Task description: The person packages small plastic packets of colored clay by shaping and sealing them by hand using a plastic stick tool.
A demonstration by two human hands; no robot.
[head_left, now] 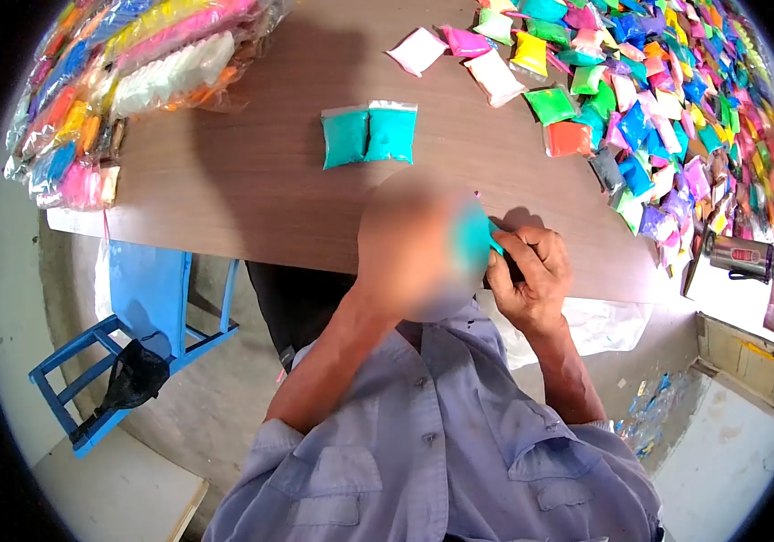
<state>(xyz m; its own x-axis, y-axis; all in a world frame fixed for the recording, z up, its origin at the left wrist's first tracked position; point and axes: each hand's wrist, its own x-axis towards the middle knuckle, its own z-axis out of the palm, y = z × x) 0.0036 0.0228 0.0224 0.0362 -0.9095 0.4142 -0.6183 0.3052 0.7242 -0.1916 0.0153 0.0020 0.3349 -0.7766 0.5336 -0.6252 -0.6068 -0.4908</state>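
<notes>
Close to my chest, above the near edge of the table, a teal packet [472, 237] sits between my two hands. The fingers and thumb of my right hand [531, 271] pinch its right edge. My left hand [409, 248] is at the packet's other side, but a blur covers it and hides its fingers. Just beyond my hands, two filled teal packets [369, 135] lie side by side on the table.
A heap of small colourful packets [631, 99] spreads over the right of the brown table [260, 190]. Larger bundles of clear bags [152, 68] are stacked at the left. A steel flask [739, 256] is at the far right, and a blue chair [147, 298] stands at left.
</notes>
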